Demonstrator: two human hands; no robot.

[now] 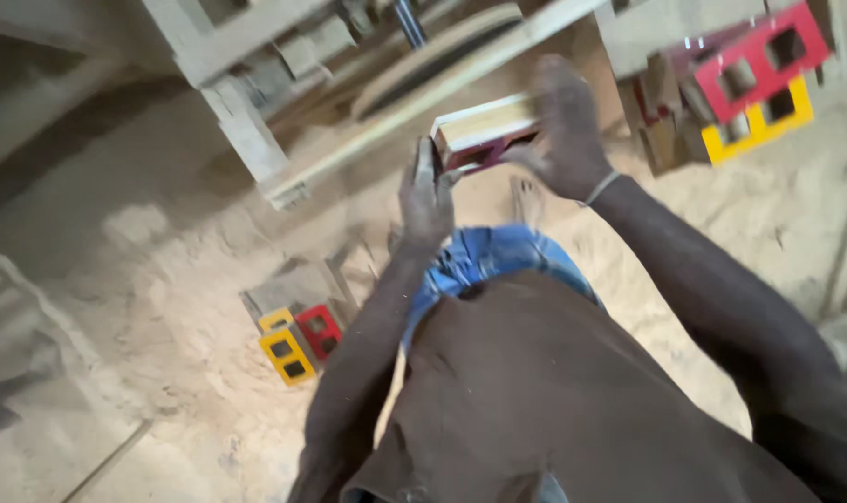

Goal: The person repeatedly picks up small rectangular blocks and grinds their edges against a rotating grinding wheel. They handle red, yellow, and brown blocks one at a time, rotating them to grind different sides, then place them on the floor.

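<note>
Nearest the camera: brown shirt (554, 391) and blue shorts (489, 261), both arms stretched fwd over sandy floor (163, 279). Low left on the sand sit small painted blocks w/ square holes, yellow block (287, 356) just beside red block (319, 330), grey unpainted piece behind them. Left hand (425, 197) is upright, fingers together, pressed flat vs. the left end of a wooden box piece (484, 130): pale top, dark red side. Right hand (565, 126) is spread wide, palm down, fingers over the box's right end, thin band at wrist. So the box is clamped btwn both hands, held above the floor. Farther: a long pale plank (423, 102) runs diagonally behind it. Top right, a red-and-yellow holed block stack (759, 84). Image blurred, so finer detail unclear.
</note>
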